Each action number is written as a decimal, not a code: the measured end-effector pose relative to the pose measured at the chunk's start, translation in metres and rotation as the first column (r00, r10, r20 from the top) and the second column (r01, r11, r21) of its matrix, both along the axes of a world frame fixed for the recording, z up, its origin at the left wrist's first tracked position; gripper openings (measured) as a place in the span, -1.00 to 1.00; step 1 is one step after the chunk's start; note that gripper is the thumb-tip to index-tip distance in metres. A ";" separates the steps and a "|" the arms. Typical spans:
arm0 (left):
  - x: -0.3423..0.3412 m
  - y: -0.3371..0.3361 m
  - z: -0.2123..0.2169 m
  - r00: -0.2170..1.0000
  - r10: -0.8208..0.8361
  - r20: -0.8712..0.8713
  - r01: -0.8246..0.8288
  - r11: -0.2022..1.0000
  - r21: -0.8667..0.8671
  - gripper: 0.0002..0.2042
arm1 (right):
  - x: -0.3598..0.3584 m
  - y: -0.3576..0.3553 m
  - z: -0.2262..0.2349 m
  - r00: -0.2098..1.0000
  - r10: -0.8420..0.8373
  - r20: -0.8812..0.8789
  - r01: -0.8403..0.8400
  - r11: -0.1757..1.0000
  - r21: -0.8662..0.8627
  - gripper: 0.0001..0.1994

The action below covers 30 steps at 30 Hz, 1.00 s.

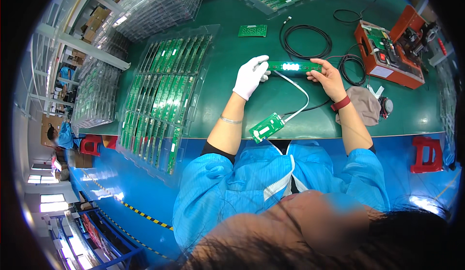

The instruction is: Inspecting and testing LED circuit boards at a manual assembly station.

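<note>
A long, narrow green circuit board (306,67) with a brightly lit white display is held level above the green table. My left hand (250,78), in a white glove, pinches its left end. The bare fingers of my right hand (329,78) close on the right end; a dark red band circles that wrist. From the strip's left part a flat white ribbon cable (304,95) curves down to a smaller green circuit board (267,127) at the table's near edge. A black cable also runs to that smaller board.
A clear tray (127,135) of narrow boards lies left, overhanging the table edge. Stacked trays (162,1) stand behind it. Farther back are a loose green board (253,31) and coiled black cable (307,41). An orange test fixture (395,74) and brownish cloth (364,106) sit right.
</note>
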<state>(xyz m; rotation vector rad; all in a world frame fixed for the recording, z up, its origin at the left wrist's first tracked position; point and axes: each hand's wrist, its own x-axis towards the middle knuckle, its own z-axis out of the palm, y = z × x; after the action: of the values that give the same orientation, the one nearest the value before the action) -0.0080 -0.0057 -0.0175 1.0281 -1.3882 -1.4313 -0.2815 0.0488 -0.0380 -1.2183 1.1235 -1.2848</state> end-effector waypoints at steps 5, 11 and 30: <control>0.000 -0.003 -0.007 0.959 0.053 0.280 -0.001 0.983 -0.183 -0.75 | 0.004 0.002 0.003 1.000 0.005 -0.018 -0.005 1.000 -0.005 -0.62; -0.002 -0.005 -0.015 0.837 0.223 0.500 0.023 0.898 -0.439 -0.75 | 0.010 0.005 0.006 0.999 0.019 -0.048 -0.021 0.999 -0.034 -0.62; 0.001 -0.003 -0.003 0.988 -0.089 0.124 0.090 0.996 -0.004 -0.73 | 0.002 0.002 -0.001 0.997 -0.059 -0.044 0.057 0.997 -0.053 -0.62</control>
<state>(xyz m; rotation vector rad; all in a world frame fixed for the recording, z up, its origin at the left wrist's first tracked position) -0.0067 -0.0086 -0.0203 1.0757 -1.5468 -1.4447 -0.2792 0.0512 -0.0386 -1.2676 1.1723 -1.3430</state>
